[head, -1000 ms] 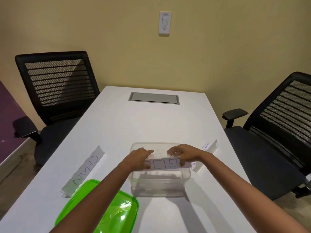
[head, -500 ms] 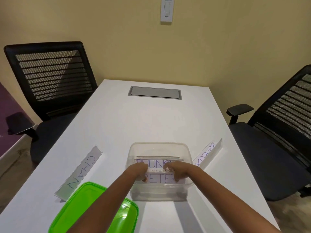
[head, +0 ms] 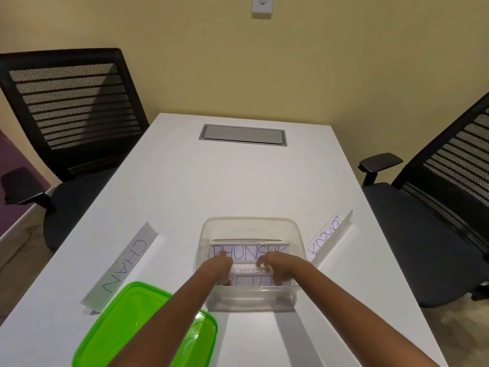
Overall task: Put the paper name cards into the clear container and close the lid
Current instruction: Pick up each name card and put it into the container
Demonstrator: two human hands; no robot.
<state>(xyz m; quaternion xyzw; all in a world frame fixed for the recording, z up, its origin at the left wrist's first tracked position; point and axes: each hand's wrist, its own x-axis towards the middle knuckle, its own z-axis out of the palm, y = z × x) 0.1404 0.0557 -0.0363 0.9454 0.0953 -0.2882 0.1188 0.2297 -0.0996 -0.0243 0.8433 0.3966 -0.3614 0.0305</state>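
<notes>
Both hands, left hand (head: 221,263) and right hand (head: 277,266), are inside the clear plastic container (head: 251,226) on the white table (head: 238,186), fingers pinching the white paper "PETER" name card (head: 251,281) onto the "PHUNSUK" card (head: 248,251); next, probably release it and fetch the "CHAN" card (head: 124,266); the green lid (head: 127,329) waits nearby.

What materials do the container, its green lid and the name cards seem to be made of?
Clear container: apparently glossy plastic, since the cards show through its walls.
Green lid: likely translucent plastic, shiny with highlights.
CHAN card and card on the right: matte white paper with handwritten letters, folded.
</notes>
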